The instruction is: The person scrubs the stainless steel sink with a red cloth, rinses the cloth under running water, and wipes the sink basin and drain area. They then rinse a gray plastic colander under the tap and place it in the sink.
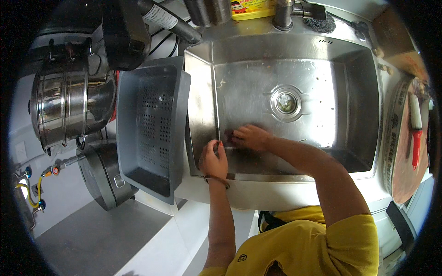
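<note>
In the stainless steel sink (241, 86), my right hand (253, 138) is low over the floor near the front left corner. Its fingers are on a small dark reddish thing (228, 134), too blurred to name. My left hand (214, 161), with a dark bracelet (217, 180) at the wrist, is beside the sink's left wall with fingers curled. Whether anything is between its thumb and fingers is unclear. Pale green scraps lie in the drain strainer (286, 102). A pale scrap (221, 82) and several dark specks (326, 126) cling to the sink floor.
A grey perforated basin (152, 165) adjoins the sink's left rim, with a steel steamer pot (74, 103) beyond. Behind the sink stand a faucet (284, 17) and a dark scouring pad (319, 24). At right, a red-handled peeler-like tool (416, 145) lies on a round chopping board (400, 165).
</note>
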